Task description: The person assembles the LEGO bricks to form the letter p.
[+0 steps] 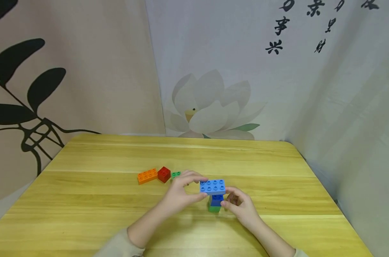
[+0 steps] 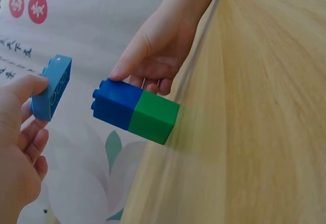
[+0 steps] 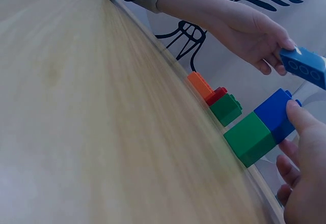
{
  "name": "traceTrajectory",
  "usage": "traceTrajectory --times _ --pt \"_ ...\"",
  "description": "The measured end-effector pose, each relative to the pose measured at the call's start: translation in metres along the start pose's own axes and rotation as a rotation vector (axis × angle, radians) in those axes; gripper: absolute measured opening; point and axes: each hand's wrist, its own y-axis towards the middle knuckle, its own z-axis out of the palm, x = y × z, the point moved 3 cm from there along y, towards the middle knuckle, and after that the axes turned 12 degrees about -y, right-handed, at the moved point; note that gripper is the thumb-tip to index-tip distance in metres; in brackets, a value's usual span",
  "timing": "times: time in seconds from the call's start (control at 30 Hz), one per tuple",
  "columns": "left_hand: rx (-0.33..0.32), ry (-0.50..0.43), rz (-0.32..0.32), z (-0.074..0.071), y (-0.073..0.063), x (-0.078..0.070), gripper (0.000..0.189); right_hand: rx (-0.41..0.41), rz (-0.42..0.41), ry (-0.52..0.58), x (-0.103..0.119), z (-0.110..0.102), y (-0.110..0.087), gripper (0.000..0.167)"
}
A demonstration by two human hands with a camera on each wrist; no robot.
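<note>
My left hand (image 1: 178,194) pinches a light blue eight-stud toy brick (image 1: 212,187) between thumb and fingers. This brick is held above a small stack, with a gap below it in both wrist views. The stack is a dark blue brick (image 2: 116,104) on top of a green brick (image 2: 154,117), the two pressed flush together. With thumb and fingers on the dark blue brick, my right hand (image 1: 242,207) holds the stack upright. In the head view, the light blue brick hides part of the dark blue studs.
Behind my left hand, an orange brick (image 1: 147,176), a red brick (image 1: 163,174) and another green brick (image 3: 225,109) sit in a row on the wooden table (image 1: 85,214). My left hand partly covers that green one in the head view. A printed cloth (image 1: 213,53) hangs behind the table.
</note>
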Motion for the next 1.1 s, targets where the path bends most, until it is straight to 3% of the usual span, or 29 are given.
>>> traceTrajectory --times 0.53,0.77,1.1 --pt "0.053 -0.044 -0.032 0.018 0.009 0.01 0.038 0.038 0.061 0.014 0.0 -0.002 0.002 0.035" --pt "0.073 -0.057 -0.032 0.022 0.012 0.016 0.037 0.057 0.051 0.016 0.001 -0.003 0.003 0.037" --pt "0.082 -0.051 -0.043 0.028 0.013 0.021 0.037 0.096 0.126 0.031 0.001 -0.002 0.004 0.04"
